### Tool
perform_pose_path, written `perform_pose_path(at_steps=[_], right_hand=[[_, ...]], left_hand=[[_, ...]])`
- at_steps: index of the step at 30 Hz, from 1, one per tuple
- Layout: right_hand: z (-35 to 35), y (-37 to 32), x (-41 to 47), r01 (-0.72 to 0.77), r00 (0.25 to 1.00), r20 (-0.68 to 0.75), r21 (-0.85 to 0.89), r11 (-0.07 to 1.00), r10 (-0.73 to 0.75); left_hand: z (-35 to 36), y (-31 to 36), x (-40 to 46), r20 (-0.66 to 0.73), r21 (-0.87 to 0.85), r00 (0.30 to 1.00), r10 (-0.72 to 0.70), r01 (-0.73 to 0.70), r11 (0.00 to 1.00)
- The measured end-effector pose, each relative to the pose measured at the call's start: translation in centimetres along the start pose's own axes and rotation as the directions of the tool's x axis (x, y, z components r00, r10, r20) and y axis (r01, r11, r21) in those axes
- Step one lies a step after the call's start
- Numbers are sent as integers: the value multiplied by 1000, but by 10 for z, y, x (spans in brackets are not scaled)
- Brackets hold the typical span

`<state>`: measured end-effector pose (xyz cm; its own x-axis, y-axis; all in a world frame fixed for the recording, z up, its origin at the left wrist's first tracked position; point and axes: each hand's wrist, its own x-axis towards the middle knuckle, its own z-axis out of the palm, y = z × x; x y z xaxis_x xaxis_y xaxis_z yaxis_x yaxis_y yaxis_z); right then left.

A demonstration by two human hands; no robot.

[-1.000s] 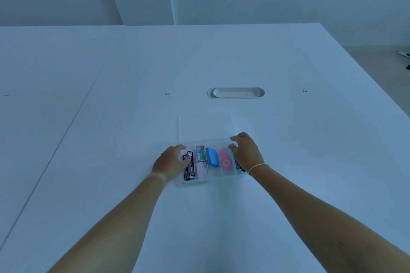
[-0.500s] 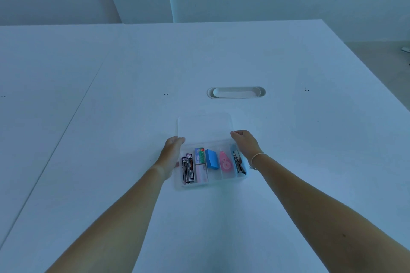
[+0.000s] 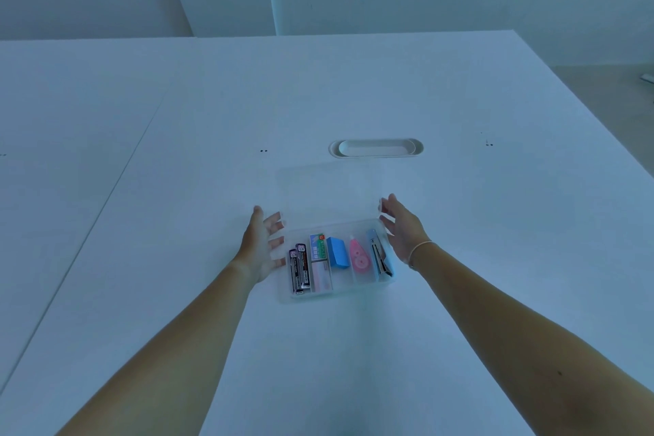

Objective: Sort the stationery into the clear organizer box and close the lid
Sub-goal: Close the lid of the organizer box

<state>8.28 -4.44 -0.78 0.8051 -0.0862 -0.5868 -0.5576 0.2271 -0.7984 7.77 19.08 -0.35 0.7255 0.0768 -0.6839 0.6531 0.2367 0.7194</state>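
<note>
The clear organizer box (image 3: pixel 357 288) sits on the white table, its clear lid (image 3: pixel 327 188) lying open and flat behind it. Its compartments hold two black lead cases (image 3: pixel 299 269), a green-labelled packet (image 3: pixel 317 246), a blue eraser (image 3: pixel 337 251), a pink correction tape (image 3: pixel 360 258) and a light blue stapler (image 3: pixel 378 255). My left hand (image 3: pixel 262 244) hovers at the box's left side, fingers spread, holding nothing. My right hand (image 3: pixel 401 226) is at the right side, fingers apart, also holding nothing.
An oval cable port (image 3: pixel 376 148) is set into the white table (image 3: pixel 177 188) just beyond the lid. A seam (image 3: pixel 106 195) runs diagonally between two table panels on the left. The table's right edge (image 3: pixel 601 124) drops to the floor.
Both hands have come off the items in the box and moved outward to its left and right sides, fingers opening. The box stays put.
</note>
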Motion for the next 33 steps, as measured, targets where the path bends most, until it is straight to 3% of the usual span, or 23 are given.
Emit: perform_pose_path(at_steps=[7, 12, 21, 25, 33], right_hand=[[-13, 2, -2, -1, 996, 85, 47, 999, -3], [-23, 6, -12, 12, 992, 127, 2, 1000, -12], [-31, 31, -31, 140, 979, 192, -375, 916, -71], [-34, 39, -32, 137, 982, 176, -459, 878, -61], [-35, 48, -27, 198, 979, 169, -620, 759, -117]], left_hand=[[0, -6, -5, 29, -35, 999, 30, -29, 999], [-1, -14, -14, 71, 107, 996, 58, -66, 992], [-13, -39, -28, 133, 436, 991, 15, -72, 897], [-15, -45, -31, 122, 485, 992, 18, -76, 871], [-4, -50, -40, 92, 605, 982, 162, -184, 775]])
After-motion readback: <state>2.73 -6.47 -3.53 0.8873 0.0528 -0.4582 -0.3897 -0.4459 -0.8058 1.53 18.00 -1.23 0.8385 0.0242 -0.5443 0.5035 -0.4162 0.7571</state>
